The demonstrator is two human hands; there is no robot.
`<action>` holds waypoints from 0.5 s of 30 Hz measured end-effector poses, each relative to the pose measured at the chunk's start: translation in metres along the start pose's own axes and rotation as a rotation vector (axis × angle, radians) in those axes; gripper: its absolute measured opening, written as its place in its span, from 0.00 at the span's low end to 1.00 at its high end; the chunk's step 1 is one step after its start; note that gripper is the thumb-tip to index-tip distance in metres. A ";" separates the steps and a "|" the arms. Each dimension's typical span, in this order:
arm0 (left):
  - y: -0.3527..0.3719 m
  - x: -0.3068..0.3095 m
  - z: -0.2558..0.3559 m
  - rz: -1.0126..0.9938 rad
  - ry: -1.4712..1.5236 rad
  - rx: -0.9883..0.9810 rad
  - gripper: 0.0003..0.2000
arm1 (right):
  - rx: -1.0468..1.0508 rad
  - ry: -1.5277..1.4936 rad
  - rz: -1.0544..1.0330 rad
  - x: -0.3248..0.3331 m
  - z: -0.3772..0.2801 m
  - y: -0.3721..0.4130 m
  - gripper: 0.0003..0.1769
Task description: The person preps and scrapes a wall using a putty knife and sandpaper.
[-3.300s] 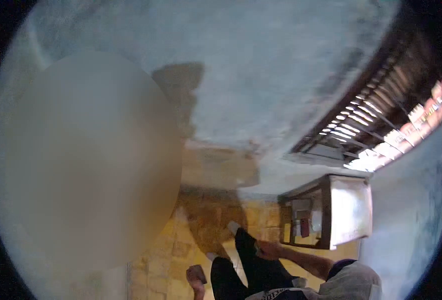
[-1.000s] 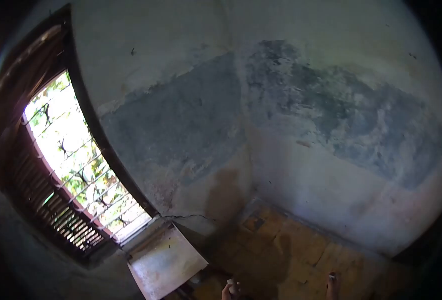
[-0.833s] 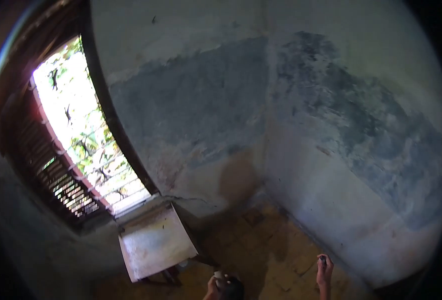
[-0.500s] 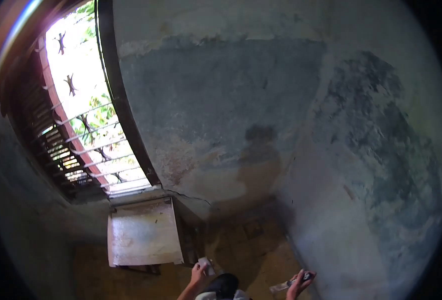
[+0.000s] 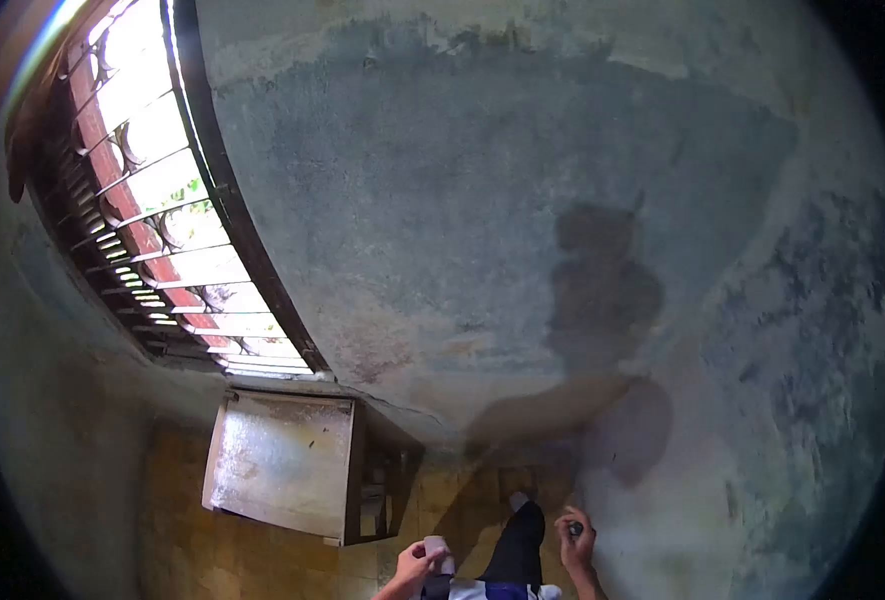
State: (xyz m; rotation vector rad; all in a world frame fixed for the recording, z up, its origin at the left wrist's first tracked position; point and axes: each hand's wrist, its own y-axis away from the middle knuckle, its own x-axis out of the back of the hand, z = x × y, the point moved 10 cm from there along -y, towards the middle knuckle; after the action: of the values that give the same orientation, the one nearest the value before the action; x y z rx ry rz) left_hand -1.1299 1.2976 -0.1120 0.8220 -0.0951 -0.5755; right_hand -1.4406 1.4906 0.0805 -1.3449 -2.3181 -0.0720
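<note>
wall [image 5: 482, 200]: stained, fills centre through 3 o'clock. window [image 5: 152, 200]: barred, 10 o'clock. cabinet [image 5: 282, 460]: 7 o'clock, just below window. leg [image 5: 522, 540]: 6 o'clock, between hands. left hand [image 5: 412, 568]: fingers curled round pale object [image 5: 435, 547], 6 o'clock. right hand [image 5: 574, 542]: pinching dark object [image 5: 575, 527] near wall base.

Wall [image 5: 482, 200]: matt plaster, blotchy, rough. Cabinet [image 5: 282, 460]: wood, worn pale top. Floor [image 5: 262, 565]: dull yellow tile. Window grille [image 5: 162, 215]: metal.
</note>
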 end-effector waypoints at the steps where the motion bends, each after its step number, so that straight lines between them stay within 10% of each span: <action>1: -0.006 -0.011 -0.004 0.040 0.041 0.085 0.17 | 0.016 0.044 -0.107 -0.017 0.003 -0.027 0.14; 7: -0.012 -0.073 0.060 0.495 0.310 -0.310 0.15 | 0.427 0.027 -0.597 -0.116 -0.009 -0.149 0.13; 15: -0.041 -0.159 0.075 0.629 0.343 -0.206 0.11 | 0.551 -0.027 -1.354 -0.208 0.008 -0.198 0.14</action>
State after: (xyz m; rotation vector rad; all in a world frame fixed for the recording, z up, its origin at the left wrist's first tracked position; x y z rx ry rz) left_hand -1.3050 1.3080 -0.0678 0.6326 0.0226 0.1500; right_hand -1.5218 1.2211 0.0242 0.5779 -2.5332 0.1547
